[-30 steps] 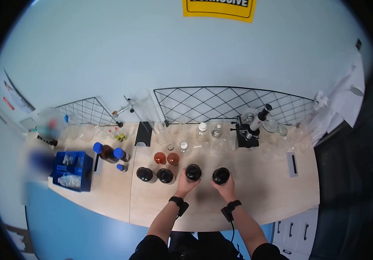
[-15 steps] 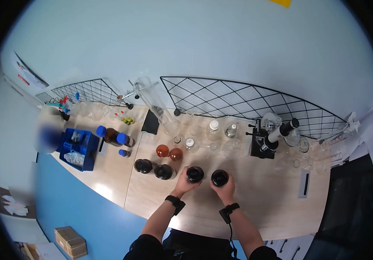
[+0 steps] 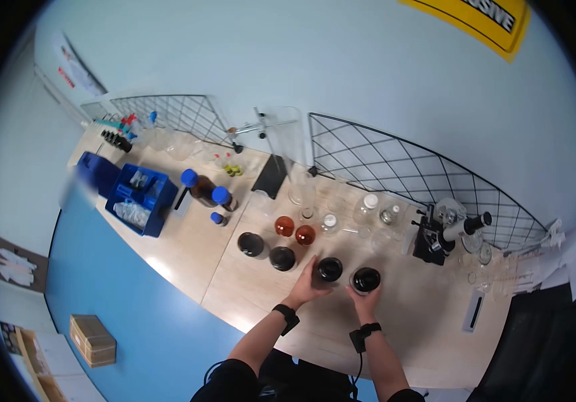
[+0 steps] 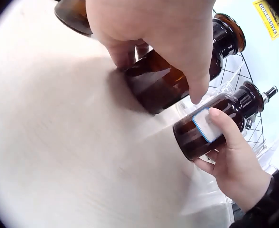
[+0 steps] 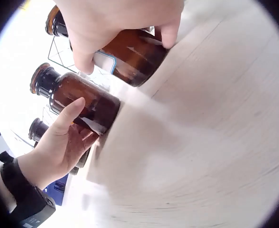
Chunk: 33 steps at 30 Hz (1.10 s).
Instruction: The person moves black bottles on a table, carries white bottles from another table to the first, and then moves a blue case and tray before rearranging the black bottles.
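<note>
My left hand (image 3: pixel 307 289) is spread beside a brown glass bottle with a black top (image 3: pixel 329 269), its thumb and fingers loosely around the lower body. In the right wrist view, this bottle (image 5: pixel 86 102) stands upright on the table, the left thumb (image 5: pixel 73 111) lying along it. My right hand (image 3: pixel 366 303) grips a similar bottle (image 3: pixel 366 279); the left wrist view has its thumb on the white, blue-edged label (image 4: pixel 208 125) and fingers round the base. Two more dark-topped bottles (image 3: pixel 250 244) (image 3: pixel 282 258) stand to the left.
Behind are two round orange-red glass pieces (image 3: pixel 284 226) (image 3: pixel 305 235), clear glassware (image 3: pixel 329 223) and a microscope (image 3: pixel 439 236). Blue-capped bottles (image 3: pixel 199 186) and a blue tray (image 3: pixel 163 210) are at left. A black wire grid (image 3: pixel 395 161) runs along the wall.
The head view has turned, shifting the table scene. My left hand has loosened and drawn slightly left from its bottle. My right hand keeps its grip.
</note>
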Each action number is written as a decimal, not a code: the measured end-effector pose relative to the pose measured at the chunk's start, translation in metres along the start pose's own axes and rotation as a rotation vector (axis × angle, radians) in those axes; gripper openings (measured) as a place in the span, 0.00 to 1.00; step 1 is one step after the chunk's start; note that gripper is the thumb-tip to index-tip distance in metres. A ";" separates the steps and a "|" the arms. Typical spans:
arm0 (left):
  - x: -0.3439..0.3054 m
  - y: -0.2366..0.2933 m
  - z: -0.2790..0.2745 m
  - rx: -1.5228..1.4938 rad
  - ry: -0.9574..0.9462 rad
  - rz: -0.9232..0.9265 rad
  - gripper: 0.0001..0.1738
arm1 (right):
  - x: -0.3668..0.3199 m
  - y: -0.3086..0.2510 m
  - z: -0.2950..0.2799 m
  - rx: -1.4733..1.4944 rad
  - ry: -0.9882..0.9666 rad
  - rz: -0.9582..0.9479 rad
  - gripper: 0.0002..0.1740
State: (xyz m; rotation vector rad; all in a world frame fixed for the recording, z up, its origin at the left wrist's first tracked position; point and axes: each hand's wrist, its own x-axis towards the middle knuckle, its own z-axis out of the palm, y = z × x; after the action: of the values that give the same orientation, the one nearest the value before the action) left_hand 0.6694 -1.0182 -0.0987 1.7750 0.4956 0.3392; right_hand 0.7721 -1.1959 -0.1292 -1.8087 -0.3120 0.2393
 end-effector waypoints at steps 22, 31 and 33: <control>-0.429 -0.092 -0.377 0.265 0.223 -0.356 0.22 | -0.217 -0.060 0.215 -0.282 -0.231 -0.128 0.09; -0.598 -0.147 -0.458 -0.021 0.921 -0.826 0.22 | -0.273 -0.167 0.418 -0.250 -0.695 -0.297 0.09; -0.598 -0.152 -0.472 -0.068 0.971 -0.831 0.22 | -0.281 -0.167 0.454 -0.328 -0.831 -0.264 0.10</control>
State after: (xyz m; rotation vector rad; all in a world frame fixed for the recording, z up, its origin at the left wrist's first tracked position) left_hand -0.0960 -0.8873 -0.1068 1.0949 1.7989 0.5910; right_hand 0.3464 -0.8359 -0.0843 -1.8805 -1.2224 0.7868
